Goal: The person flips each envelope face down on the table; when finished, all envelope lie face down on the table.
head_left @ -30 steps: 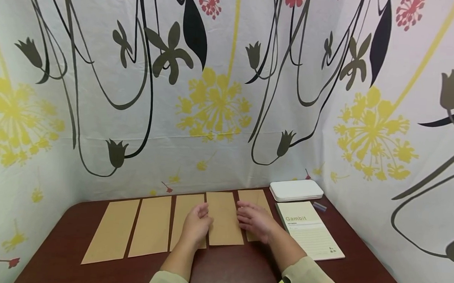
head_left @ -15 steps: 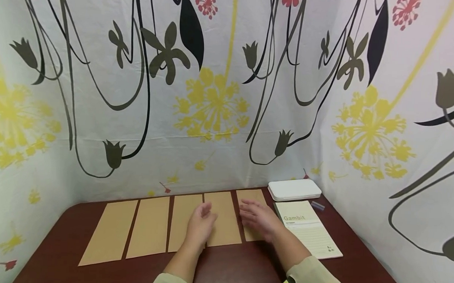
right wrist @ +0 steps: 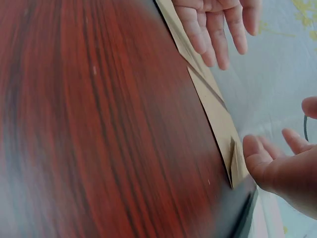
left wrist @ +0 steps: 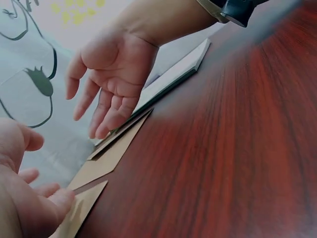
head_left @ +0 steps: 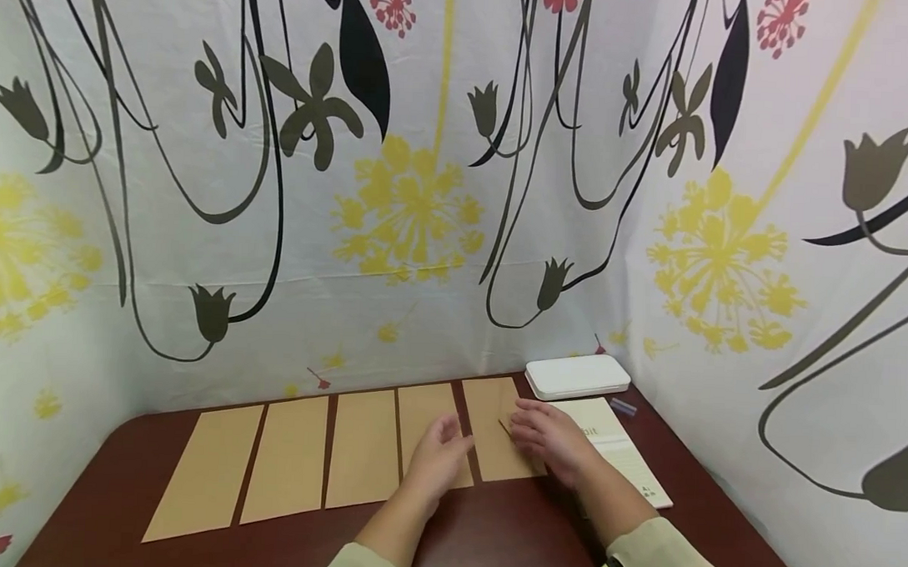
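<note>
Several brown kraft-paper rectangles lie side by side in a row on the table. My left hand (head_left: pixel 436 458) is over the near part of the second rectangle from the right (head_left: pixel 423 403), fingers loosely bent and nothing held. Beside it, my right hand (head_left: pixel 549 437) is over the right edge of the rightmost rectangle (head_left: pixel 490 427), fingers extended and apart, also holding nothing. A thin dark line shows on that rectangle near the right fingertips. In the right wrist view a small brown fold (right wrist: pixel 237 158) stands up near its corner. The palms face each other.
A pale notebook (head_left: pixel 628 465) marked with lettering lies right of the row, partly covered by my right hand. Behind it stands a white flat case (head_left: pixel 578 377), with a small bluish item (head_left: pixel 623 406) beside it. Patterned cloth (head_left: pixel 393 315) hangs around the dark red table (head_left: pixel 482 543).
Both hands have moved right relative to the row; the right one now covers part of the notebook. The head view has turned slightly right. The rectangles keep their places.
</note>
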`<state>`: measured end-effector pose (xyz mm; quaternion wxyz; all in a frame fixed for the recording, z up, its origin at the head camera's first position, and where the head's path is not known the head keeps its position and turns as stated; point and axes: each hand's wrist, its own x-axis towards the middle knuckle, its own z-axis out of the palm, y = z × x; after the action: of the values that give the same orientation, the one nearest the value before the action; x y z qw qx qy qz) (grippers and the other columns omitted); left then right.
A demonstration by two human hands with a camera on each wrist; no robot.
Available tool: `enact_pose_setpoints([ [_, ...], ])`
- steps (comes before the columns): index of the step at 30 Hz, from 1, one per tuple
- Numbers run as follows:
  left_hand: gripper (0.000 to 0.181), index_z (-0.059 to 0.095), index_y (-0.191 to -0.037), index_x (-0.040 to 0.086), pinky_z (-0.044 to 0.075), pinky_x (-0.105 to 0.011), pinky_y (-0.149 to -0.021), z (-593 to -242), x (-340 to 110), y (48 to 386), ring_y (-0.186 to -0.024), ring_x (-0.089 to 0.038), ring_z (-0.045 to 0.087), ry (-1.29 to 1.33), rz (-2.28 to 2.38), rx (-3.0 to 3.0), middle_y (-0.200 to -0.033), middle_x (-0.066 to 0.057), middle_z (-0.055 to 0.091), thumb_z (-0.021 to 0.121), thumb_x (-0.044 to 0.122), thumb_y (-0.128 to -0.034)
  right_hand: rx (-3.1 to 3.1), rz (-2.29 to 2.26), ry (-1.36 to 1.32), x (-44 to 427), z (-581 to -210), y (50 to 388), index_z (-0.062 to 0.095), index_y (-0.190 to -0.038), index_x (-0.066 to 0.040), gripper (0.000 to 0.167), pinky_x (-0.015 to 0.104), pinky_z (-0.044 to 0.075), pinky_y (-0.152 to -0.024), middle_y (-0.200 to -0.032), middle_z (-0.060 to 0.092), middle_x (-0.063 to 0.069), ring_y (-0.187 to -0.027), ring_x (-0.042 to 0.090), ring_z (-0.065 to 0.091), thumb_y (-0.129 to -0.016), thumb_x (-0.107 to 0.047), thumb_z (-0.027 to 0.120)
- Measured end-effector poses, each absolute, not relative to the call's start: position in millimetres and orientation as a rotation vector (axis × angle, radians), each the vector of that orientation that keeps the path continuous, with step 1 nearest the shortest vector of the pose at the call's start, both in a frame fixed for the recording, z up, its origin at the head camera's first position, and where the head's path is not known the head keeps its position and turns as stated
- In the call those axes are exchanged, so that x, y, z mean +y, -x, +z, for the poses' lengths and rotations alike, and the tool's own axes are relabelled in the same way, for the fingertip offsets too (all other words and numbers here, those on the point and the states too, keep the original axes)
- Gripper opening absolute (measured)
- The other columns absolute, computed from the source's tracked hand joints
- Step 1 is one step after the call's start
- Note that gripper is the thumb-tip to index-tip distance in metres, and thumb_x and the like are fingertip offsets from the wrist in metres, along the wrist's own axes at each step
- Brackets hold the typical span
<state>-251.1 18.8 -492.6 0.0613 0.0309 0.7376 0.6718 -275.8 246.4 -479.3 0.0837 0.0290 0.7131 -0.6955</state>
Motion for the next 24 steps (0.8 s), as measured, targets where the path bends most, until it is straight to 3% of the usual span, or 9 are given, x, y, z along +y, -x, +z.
enact_pose_setpoints([
  [6,0.068,0.044,-0.160,0.003,0.045,-0.064,-0.119,-488.5,33.1,257.2,-0.149,-0.048,0.049,-0.150,1.939,2.237,-0.162,-0.027,0.049,0.067,0.029,-0.1016,2.139,-2.029,-0.044,260.1,-478.1,274.1,0.026,-0.164,0.008,0.063,0.056,0.045,-0.123,-0.165,0.037,0.039,-0.153,0.051,0.043,-0.115,-0.027,0.044],
  [11,0.071,0.043,-0.160,0.002,0.048,-0.061,-0.118,-484.8,41.9,259.3,-0.147,-0.047,0.052,-0.142,1.901,2.239,-0.162,-0.028,0.048,0.069,0.032,-0.1008,2.138,-1.962,-0.058,266.7,-474.8,275.4,0.025,-0.164,0.008,0.068,0.062,0.038,-0.126,-0.169,0.031,0.037,-0.158,0.052,0.034,-0.114,-0.031,0.047],
  [17,0.073,0.045,-0.159,0.002,0.049,-0.060,-0.117,-485.5,45.9,260.9,-0.143,-0.044,0.056,-0.139,1.870,2.235,-0.162,-0.025,0.050,0.071,0.035,-0.0998,2.157,-1.943,-0.086,267.2,-475.2,281.8,0.029,-0.163,0.008,0.067,0.059,0.043,-0.124,-0.168,0.034,0.035,-0.157,0.051,0.037,-0.113,-0.032,0.050],
  [24,0.069,0.050,-0.158,0.007,0.059,-0.057,-0.094,-484.6,47.5,256.8,-0.139,-0.042,0.059,-0.185,1.810,2.241,-0.162,-0.025,0.050,0.070,0.039,-0.1006,2.193,-2.014,-0.130,268.5,-470.3,281.8,0.031,-0.163,0.008,0.066,0.050,0.049,-0.120,-0.166,0.037,0.037,-0.154,0.048,0.043,-0.114,-0.031,0.050],
])
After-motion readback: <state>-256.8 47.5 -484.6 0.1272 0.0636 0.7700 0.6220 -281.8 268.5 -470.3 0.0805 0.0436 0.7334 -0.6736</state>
